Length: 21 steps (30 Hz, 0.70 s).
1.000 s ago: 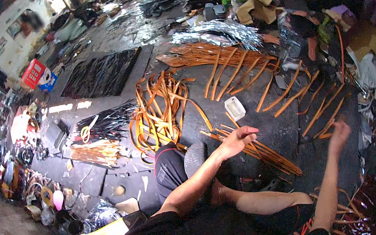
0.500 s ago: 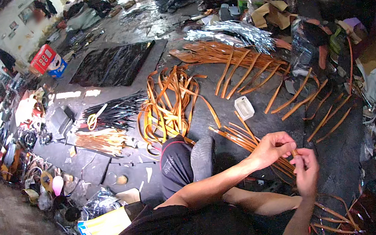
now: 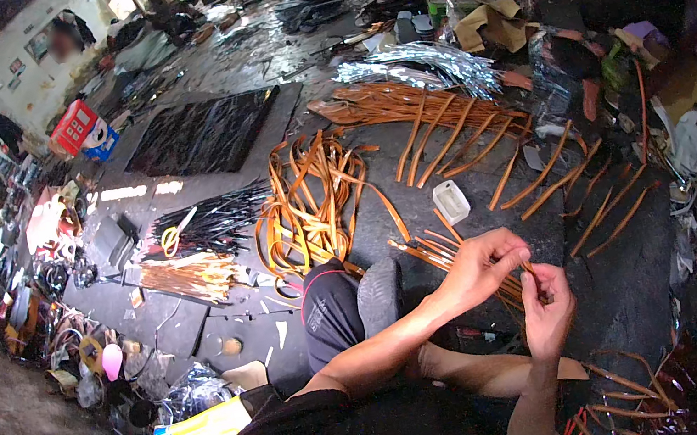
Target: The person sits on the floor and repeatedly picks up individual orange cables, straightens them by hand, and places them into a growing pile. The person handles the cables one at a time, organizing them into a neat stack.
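My left hand (image 3: 486, 269) and my right hand (image 3: 549, 311) meet in front of me at the right. Between their fingertips is the end of a narrow brown strap (image 3: 527, 266), pinched by both; most of it is hidden by the fingers. Under my left hand lies a bundle of glossy brown straps (image 3: 426, 252), fanned out on the dark mat. Just beyond it sits a small white plastic tray (image 3: 450, 202). A tangled heap of orange-brown straps (image 3: 308, 211) lies past my shoe (image 3: 378, 292).
Brown straps (image 3: 432, 107) and silvery strips (image 3: 424, 64) lie farther back. Yellow-handled scissors (image 3: 173, 237) rest on black strips (image 3: 221, 210), beside tan strips (image 3: 191, 278). More straps (image 3: 629, 408) lie at the lower right. Scraps line both sides; people sit far back.
Both hands have shifted slightly left and away from me, and their fingertips are closer together around the strap. The view has tilted a little.
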Tool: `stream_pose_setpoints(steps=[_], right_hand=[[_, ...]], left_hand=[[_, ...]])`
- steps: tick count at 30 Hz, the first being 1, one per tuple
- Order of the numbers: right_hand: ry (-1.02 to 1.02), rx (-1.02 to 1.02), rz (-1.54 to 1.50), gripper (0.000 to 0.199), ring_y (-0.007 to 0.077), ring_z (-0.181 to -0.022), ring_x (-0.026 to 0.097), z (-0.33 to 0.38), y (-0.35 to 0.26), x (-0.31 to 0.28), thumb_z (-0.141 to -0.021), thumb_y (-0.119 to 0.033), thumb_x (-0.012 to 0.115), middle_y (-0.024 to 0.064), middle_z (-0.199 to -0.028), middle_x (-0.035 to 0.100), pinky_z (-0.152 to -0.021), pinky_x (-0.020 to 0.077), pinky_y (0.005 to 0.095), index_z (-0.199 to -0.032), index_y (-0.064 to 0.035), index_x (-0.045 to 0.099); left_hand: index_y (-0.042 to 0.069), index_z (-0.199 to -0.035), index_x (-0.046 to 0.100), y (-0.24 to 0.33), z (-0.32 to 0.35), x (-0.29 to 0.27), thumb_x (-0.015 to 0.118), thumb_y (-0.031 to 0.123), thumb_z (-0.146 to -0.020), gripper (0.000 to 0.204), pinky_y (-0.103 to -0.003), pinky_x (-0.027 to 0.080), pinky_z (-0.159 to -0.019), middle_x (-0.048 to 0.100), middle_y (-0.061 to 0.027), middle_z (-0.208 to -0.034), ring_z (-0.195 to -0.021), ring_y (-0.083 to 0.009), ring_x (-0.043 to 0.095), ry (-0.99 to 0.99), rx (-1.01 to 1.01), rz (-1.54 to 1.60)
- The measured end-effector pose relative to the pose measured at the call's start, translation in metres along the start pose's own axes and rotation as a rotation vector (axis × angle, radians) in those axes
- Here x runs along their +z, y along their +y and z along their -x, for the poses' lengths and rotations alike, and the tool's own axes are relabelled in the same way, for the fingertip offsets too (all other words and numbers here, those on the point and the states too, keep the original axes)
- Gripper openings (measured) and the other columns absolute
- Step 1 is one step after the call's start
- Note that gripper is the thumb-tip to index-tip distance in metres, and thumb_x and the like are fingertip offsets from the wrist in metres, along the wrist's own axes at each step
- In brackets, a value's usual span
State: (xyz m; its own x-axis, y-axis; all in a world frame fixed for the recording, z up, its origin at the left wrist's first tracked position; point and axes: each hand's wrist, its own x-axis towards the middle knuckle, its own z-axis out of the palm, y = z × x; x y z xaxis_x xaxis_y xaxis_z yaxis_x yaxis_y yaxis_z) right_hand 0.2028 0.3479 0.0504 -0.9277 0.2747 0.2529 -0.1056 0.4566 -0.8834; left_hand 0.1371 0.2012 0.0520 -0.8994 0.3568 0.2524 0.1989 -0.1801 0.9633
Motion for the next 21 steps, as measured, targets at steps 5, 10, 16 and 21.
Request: stream_pose_setpoints(steps=[5, 10, 16, 21], right_hand=[[0.006, -0.030, -0.217, 0.011, 0.0101, -0.079, 0.059, -0.009, -0.011, 0.022, -0.091, -0.006, 0.065, 0.0041, -0.089, 0.063, -0.071, 0.0491, 0.0271, -0.098, -0.0004, 0.059], [0.009, -0.026, -0.278, 0.010, 0.0124, -0.082, 0.060, -0.015, -0.012, 0.054, -0.091, -0.007, 0.063, 0.0057, -0.091, 0.062, -0.072, 0.0496, 0.0281, -0.096, -0.0010, 0.057], [0.107, -0.267, 0.023, 0.016, 0.0234, -0.073, 0.064, -0.014, -0.023, 0.061, -0.085, -0.009, 0.069, 0.0129, -0.084, 0.065, -0.066, 0.0511, 0.0348, -0.095, -0.0019, 0.058], [0.088, -0.367, 0.103, 0.016, 0.0294, -0.073, 0.067, -0.008, -0.026, 0.061, -0.083, -0.006, 0.069, 0.0140, -0.085, 0.066, -0.065, 0.0520, 0.0381, -0.095, -0.0027, 0.059]], left_hand=[[0.000, -0.105, 0.064, -0.015, 0.003, -0.007, 0.059, 0.018, -0.098, 0.020, -0.025, 0.051, -0.082, 0.067, -0.0035, -0.098, -0.089, -0.0101, 0.062, -0.063, -0.017, 0.324], [0.001, -0.106, 0.062, -0.041, 0.001, -0.003, 0.055, 0.019, -0.099, 0.020, -0.028, 0.049, -0.088, 0.067, -0.0074, -0.106, -0.096, -0.0128, 0.061, 0.129, 0.027, 0.561], [0.003, -0.105, 0.057, -0.025, -0.003, 0.002, 0.051, 0.020, -0.102, 0.018, -0.030, 0.052, -0.086, 0.064, -0.0065, -0.094, -0.093, -0.0180, 0.064, 0.280, 0.070, 0.764], [0.007, -0.107, 0.055, -0.009, -0.008, -0.017, 0.047, 0.026, -0.103, 0.021, -0.025, 0.053, -0.070, 0.059, -0.0009, -0.084, -0.077, -0.0125, 0.063, 0.366, 0.071, 0.911]])
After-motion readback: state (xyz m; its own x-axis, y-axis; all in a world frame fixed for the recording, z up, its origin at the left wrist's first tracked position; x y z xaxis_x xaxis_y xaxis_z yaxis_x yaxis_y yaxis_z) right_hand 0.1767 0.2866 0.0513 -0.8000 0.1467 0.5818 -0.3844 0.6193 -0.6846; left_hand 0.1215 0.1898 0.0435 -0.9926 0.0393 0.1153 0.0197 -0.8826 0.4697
